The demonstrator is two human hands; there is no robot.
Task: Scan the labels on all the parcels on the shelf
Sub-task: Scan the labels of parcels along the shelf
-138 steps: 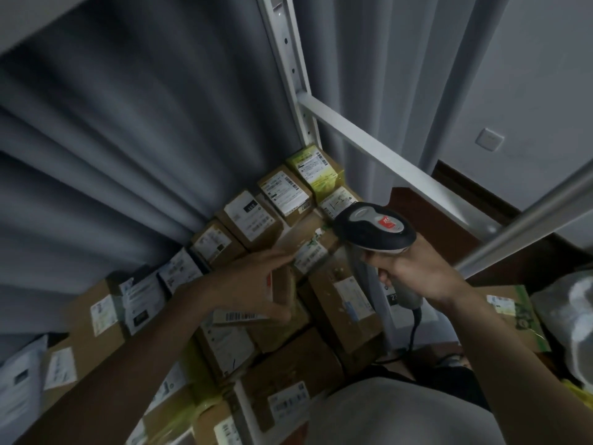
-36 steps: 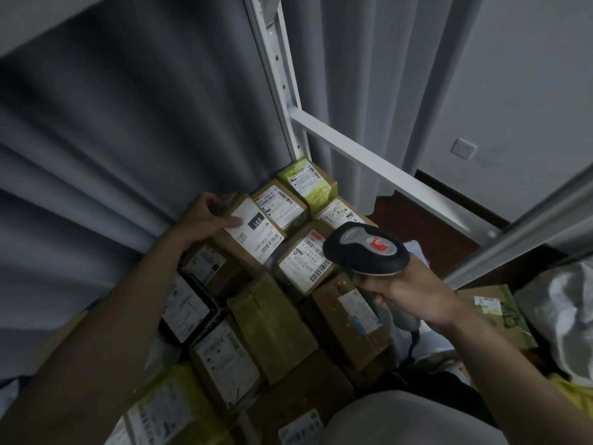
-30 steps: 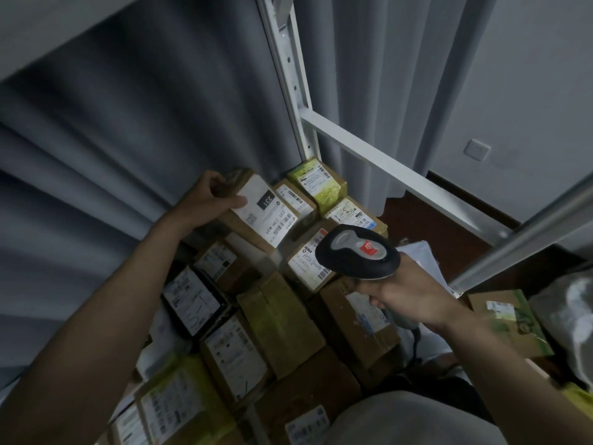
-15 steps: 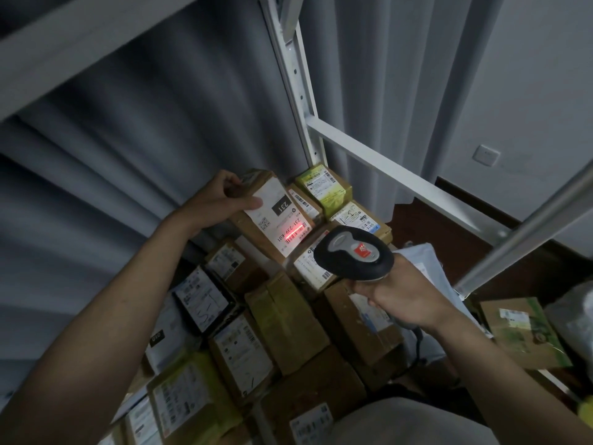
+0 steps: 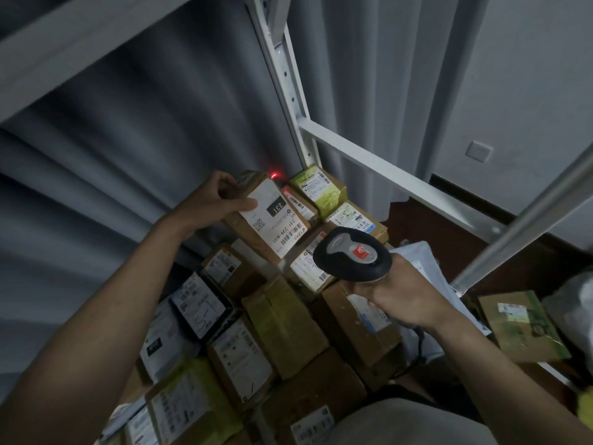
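My left hand [image 5: 213,200] grips a brown cardboard parcel [image 5: 272,220] by its far end and holds it tilted above the pile, its white label marked 231 facing me. My right hand [image 5: 398,297] grips the handle of a black and grey barcode scanner [image 5: 353,255], whose head sits just right of and below that parcel. A red scanner dot [image 5: 273,175] glows at the parcel's far corner, off the barcode. Several labelled parcels [image 5: 279,329] lie packed on the shelf below.
A white shelf upright [image 5: 288,101] and crossbar [image 5: 385,175] rise behind the parcels, with grey curtain beyond. A yellow-green parcel [image 5: 321,187] sits at the far corner. A green-edged parcel [image 5: 519,326] lies outside the frame at right.
My left hand moved from a parcel in the middle of the pile to the 231 parcel at the back and lifted it. The red beam crossed its barcode, then slid off to the far corner.
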